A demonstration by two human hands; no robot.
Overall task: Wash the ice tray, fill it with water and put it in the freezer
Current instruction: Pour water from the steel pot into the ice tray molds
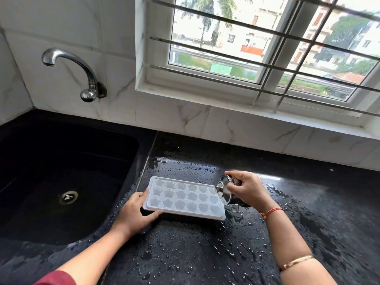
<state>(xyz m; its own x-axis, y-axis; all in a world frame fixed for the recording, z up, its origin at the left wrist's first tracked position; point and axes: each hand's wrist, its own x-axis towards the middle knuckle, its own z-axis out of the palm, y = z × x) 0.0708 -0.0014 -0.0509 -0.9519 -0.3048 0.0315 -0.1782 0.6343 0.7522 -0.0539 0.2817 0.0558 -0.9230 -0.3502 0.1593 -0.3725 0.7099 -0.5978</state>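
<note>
Wet black counter (185, 254): left hand (133, 212) gripped ice tray (185, 197) end, steadying it; right hand (248, 192) fingers clasped tipped steel pot (224, 190), likely for filling.

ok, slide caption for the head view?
Left hand steadies the white ice tray on the wet black counter while the right hand tilts a steel vessel over its end.
</note>
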